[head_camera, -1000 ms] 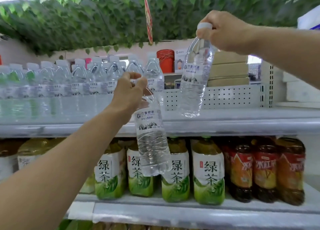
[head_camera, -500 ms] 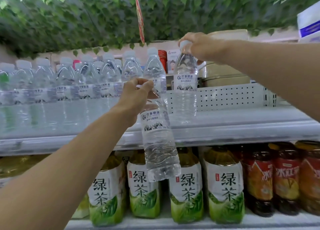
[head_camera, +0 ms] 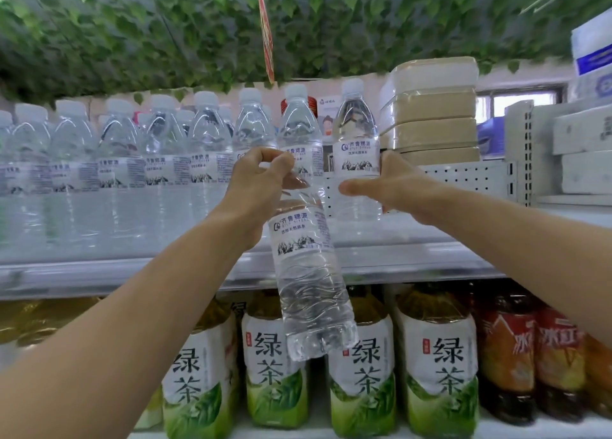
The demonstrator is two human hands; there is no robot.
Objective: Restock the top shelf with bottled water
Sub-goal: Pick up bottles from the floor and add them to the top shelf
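My left hand (head_camera: 258, 187) grips a clear water bottle (head_camera: 304, 273) by its neck; it hangs tilted in front of the top shelf (head_camera: 414, 256), its base down over the green tea bottles. My right hand (head_camera: 397, 187) wraps around the lower body of a second water bottle (head_camera: 356, 134). That bottle stands upright on the top shelf at the right end of a row of water bottles (head_camera: 159, 160). The row fills the shelf's left and middle.
Stacked tan boxes (head_camera: 433, 107) sit behind a perforated white divider (head_camera: 463, 180), right of the standing bottle. White boxes (head_camera: 583, 160) are at far right. Green tea bottles (head_camera: 437, 372) and red-labelled bottles (head_camera: 530, 349) fill the lower shelf. Leaf garland (head_camera: 198, 34) hangs overhead.
My right hand has brought its bottle down onto the top shelf and slid from the cap to the bottle's body. My left hand has kept its bottle hanging in front.
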